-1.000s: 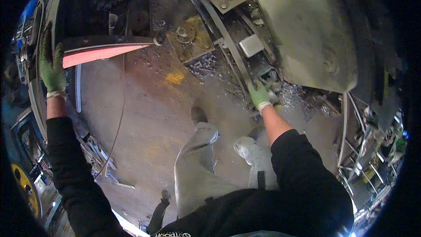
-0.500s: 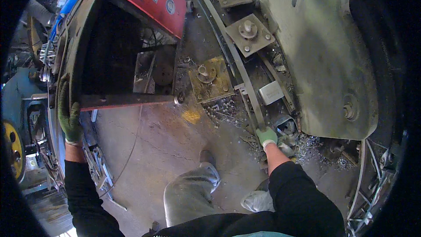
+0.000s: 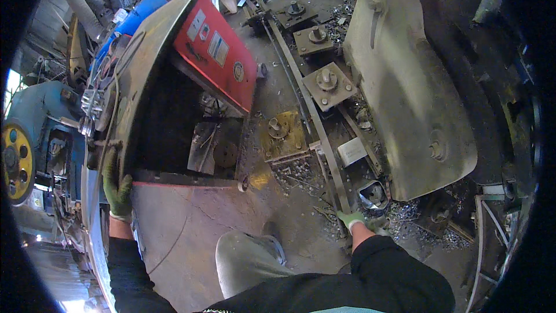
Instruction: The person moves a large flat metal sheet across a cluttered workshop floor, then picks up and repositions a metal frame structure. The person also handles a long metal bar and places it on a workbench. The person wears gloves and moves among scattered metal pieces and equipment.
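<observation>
My left hand [image 3: 117, 192], in a green work glove, lies against the near side edge of a dark steel cabinet [image 3: 152, 75] with a red panel. Its fingers stretch upward along the edge and the thumb stands apart. My right hand [image 3: 351, 220], gloved in light green, is closed around the near end of a long flat metal bar [image 3: 313, 113]. The bar runs away from me along the floor, past several square plates with upright bolts. Beside it, a yellowish bolted plate [image 3: 284, 136] lies on the left, and a small pale rectangular box [image 3: 352, 152] on the right.
A big curved metal guard [image 3: 405, 93] stands to the right, with metal chips [image 3: 405, 211] heaped around its foot. On the left is a blue-green machine with a yellow wheel [image 3: 17, 162]. A thin cable [image 3: 176, 237] trails over the floor. Loose strips lie at the back.
The view has tilted up, so the cabinet, plates and both hands sit lower in the picture. My left thumb now stands further from the fingers. My right hand still grips the bar's end.
</observation>
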Demonstrator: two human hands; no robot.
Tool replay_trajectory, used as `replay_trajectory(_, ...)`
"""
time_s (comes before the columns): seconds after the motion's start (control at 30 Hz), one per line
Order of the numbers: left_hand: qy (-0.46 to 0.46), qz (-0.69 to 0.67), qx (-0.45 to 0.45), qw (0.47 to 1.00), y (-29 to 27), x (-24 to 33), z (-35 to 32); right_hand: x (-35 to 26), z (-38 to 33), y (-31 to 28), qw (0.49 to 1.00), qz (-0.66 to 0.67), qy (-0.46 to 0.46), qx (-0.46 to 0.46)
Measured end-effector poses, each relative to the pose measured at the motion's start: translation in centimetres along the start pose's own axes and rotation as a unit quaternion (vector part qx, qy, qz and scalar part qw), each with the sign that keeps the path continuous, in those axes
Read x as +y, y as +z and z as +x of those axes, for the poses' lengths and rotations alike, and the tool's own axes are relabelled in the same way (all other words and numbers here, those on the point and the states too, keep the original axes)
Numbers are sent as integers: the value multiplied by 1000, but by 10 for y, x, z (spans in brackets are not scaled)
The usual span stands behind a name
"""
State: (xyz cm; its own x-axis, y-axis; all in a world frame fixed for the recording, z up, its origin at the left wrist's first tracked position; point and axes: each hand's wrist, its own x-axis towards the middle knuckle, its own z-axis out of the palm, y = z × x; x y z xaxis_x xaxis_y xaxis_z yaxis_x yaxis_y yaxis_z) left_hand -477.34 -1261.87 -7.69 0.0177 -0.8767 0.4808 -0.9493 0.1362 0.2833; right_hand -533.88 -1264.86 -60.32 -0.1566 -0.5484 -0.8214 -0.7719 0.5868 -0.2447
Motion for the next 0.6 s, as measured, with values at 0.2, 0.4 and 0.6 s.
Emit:
replay_trajectory(0.2,-16,-5,-5,1000,-15,0,-37,48,9,30,998,-29,38,-48)
replay_trajectory(0.4,-45,-21,4,999,-19,-3,-49,46,10,29,996,-29,56,-59)
replay_trajectory(0.6,-58,-44,26,997,-14,0,-52,46,-13,12,998,-38,-6,-45)
